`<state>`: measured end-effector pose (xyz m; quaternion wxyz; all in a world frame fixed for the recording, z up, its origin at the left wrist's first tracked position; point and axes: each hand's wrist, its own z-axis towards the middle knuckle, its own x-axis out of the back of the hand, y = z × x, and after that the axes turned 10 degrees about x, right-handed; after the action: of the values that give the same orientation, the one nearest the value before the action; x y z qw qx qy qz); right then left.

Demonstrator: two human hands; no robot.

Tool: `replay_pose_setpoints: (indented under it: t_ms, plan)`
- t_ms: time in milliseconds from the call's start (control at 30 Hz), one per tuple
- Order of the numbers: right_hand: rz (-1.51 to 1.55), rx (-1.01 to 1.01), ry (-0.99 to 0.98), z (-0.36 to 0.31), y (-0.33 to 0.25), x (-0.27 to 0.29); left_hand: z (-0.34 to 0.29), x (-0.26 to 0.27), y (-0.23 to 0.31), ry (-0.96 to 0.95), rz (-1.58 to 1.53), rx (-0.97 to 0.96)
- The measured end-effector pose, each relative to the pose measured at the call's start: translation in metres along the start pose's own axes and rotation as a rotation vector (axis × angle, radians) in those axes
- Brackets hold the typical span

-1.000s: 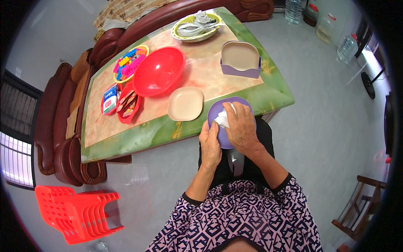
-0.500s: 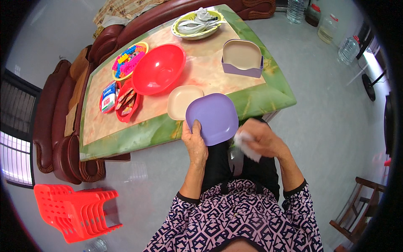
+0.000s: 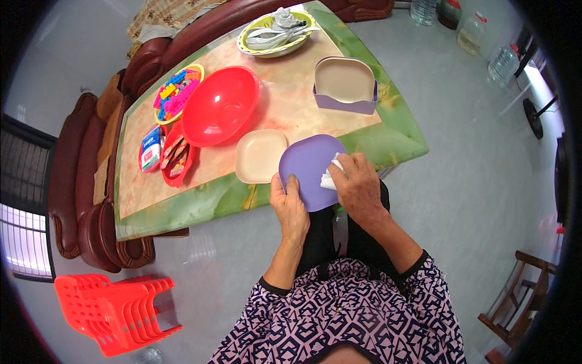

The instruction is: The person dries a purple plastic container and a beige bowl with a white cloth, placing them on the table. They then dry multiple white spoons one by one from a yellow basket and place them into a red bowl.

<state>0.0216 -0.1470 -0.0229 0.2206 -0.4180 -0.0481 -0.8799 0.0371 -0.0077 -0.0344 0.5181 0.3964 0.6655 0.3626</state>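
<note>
Fingers of the right hand (image 3: pixel 360 187) grasp a white cloth (image 3: pixel 328 181), back against the purple plate (image 3: pixel 308 162) after swinging clear; the left hand (image 3: pixel 292 211) grips its edge. Wiping apparently resumes.

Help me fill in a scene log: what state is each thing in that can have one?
purple plate: held, inner side up
left hand: gripping the purple plate's edge
white wipe: crumpled, over the purple plate
right hand: closed on the white wipe
cream plate: lying on the table
red bowl: open side up
toy blocks: heaped in a yellow basket
red chairs: stacked
</note>
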Motion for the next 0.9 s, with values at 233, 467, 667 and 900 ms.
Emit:
replay_pose_setpoints:
  t_ms: [233, 467, 667, 900]
  plan:
    - [0.473, -0.025, -0.4, -0.024, -0.008, 0.015, 0.013, 0.008, -0.014, 0.059, 0.18, 0.002]
    - [0.341, -0.166, -0.078, 0.004, 0.0, 0.013, 0.004, -0.001, -0.011, 0.011, 0.164, 0.031]
    - [0.136, -0.175, -0.001, 0.008, -0.012, -0.021, -0.001, 0.003, -0.016, -0.032, 0.088, 0.124]
    - [0.513, 0.018, -0.334, -0.011, -0.024, 0.004, 0.005, 0.007, -0.021, -0.006, -0.025, 0.095]
